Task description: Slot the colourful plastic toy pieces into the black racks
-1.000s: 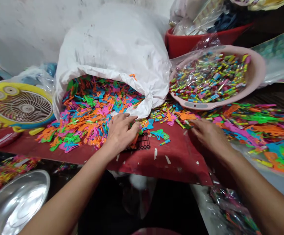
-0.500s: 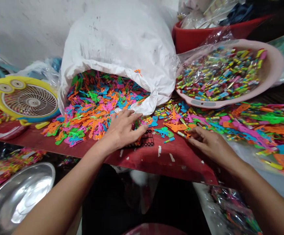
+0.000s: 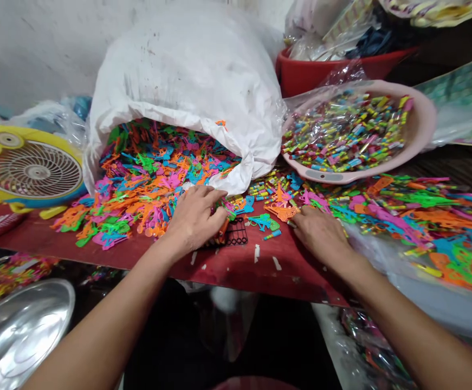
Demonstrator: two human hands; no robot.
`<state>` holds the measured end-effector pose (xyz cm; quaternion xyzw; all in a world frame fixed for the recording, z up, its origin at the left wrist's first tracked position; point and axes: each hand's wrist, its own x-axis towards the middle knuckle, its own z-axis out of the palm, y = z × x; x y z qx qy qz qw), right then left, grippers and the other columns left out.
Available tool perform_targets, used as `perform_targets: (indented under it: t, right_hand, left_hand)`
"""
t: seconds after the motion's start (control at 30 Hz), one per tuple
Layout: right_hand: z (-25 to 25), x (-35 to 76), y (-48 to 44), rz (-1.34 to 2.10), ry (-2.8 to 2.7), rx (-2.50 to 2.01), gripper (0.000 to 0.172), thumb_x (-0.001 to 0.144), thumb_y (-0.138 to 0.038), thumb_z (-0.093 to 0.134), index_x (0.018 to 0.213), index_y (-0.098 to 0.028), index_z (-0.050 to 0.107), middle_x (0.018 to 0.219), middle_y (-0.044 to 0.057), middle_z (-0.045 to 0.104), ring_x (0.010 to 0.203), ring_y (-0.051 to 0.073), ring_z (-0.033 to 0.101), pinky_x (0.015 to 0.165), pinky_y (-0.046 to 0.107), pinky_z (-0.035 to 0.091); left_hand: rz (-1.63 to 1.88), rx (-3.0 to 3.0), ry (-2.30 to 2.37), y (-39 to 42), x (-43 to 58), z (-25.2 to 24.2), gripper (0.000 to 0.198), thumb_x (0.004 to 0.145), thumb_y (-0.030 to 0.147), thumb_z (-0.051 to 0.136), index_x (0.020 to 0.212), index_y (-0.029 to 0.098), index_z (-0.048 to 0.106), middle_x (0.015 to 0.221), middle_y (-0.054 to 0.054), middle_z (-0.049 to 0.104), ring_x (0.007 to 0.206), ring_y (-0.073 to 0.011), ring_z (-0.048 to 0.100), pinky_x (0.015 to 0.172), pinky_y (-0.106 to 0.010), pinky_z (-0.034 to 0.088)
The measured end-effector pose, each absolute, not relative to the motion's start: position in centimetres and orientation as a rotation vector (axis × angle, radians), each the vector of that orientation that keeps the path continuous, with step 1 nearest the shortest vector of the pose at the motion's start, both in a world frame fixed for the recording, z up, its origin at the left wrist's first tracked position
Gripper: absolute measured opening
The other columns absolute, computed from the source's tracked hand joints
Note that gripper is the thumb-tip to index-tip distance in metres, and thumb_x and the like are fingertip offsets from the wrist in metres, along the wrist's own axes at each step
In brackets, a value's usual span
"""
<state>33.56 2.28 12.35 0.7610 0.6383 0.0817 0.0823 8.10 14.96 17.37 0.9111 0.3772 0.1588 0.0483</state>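
Note:
My left hand [image 3: 195, 216] is curled over a black plastic grid rack [image 3: 236, 232] near the table's front. Small colourful pieces show between its thumb and forefinger, and the palm hides the rest of the rack. To the right, my right hand [image 3: 321, 233] reaches down with bent fingers drawn together at the edge of an orange plastic piece [image 3: 279, 210]. What its fingertips pinch is hidden. Between the hands lie a blue-green plastic piece [image 3: 265, 221] and a small blue-and-yellow tube [image 3: 272, 235].
A white sack [image 3: 191, 65] spills bright toy pieces [image 3: 138, 195] onto the red table [image 3: 236, 271]. At right stand a pink basin [image 3: 420, 116] of small tubes and more pieces [image 3: 422, 216]. A yellow fan [image 3: 36, 170] is at left; a metal bowl [image 3: 28, 336] sits below.
My right hand has moved in to the left and turned palm down, its fingers now at the orange piece. My left hand stays over the rack. The view has swung slightly right.

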Motion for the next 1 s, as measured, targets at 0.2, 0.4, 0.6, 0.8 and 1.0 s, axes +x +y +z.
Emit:
perform_targets:
  t: [0.2, 0.4, 0.6, 0.8, 1.0]
  right_hand:
    - [12.5, 33.2, 3.2, 0.267, 1.929, 2.264, 0.03, 0.089, -0.007, 0.04, 0.092, -0.012, 0.07, 0.103, 0.019, 0.065, 0.086, 0.026, 0.064, 0.065, 0.033, 0.038]
    - [12.8, 35.5, 2.6, 0.214, 2.103, 2.484, 0.017, 0.081, -0.015, 0.052, 0.084, -0.016, 0.068, 0.091, 0.012, 0.065, 0.069, 0.019, 0.059, 0.058, 0.029, 0.036]
    - [12.1, 34.2, 2.7, -0.968, 2.357, 3.136, 0.026, 0.075, -0.04, 0.066, 0.086, -0.016, 0.067, 0.069, 0.001, 0.063, 0.059, 0.014, 0.054, 0.055, 0.026, 0.04]
    - [9.8, 29.9, 3.5, -1.893, 2.096, 3.268, 0.036, 0.065, -0.041, 0.079, 0.086, -0.016, 0.066, 0.068, -0.001, 0.064, 0.056, 0.012, 0.057, 0.054, 0.025, 0.048]
    - [9.2, 27.1, 4.0, -2.217, 1.905, 3.274, 0.04, 0.059, -0.044, 0.084, 0.082, -0.016, 0.065, 0.068, 0.004, 0.07, 0.063, 0.017, 0.067, 0.063, 0.03, 0.056]
  left_hand:
    - [0.469, 2.803, 1.132, 14.8, 8.0, 17.4, 0.046, 0.091, 0.032, 0.036, 0.127, 0.022, 0.063, 0.121, -0.008, 0.064, 0.117, -0.0266, 0.052, 0.103, -0.046, 0.042]
    - [0.485, 2.797, 1.119, 14.9, 7.9, 17.4, 0.046, 0.091, 0.03, 0.035, 0.128, 0.022, 0.062, 0.12, -0.007, 0.064, 0.117, -0.0259, 0.051, 0.104, -0.045, 0.041]
    - [0.508, 2.792, 1.133, 15.0, 8.0, 17.1, 0.045, 0.091, 0.029, 0.036, 0.126, 0.022, 0.064, 0.119, -0.007, 0.064, 0.117, -0.0261, 0.051, 0.104, -0.045, 0.04]
    - [0.519, 2.777, 1.132, 15.0, 7.9, 17.0, 0.046, 0.091, 0.03, 0.036, 0.127, 0.023, 0.063, 0.121, -0.007, 0.064, 0.119, -0.0264, 0.05, 0.104, -0.046, 0.04]
    - [0.533, 2.772, 1.133, 14.9, 7.9, 17.0, 0.045, 0.09, 0.029, 0.037, 0.126, 0.022, 0.064, 0.121, -0.007, 0.064, 0.119, -0.0268, 0.051, 0.104, -0.046, 0.04]
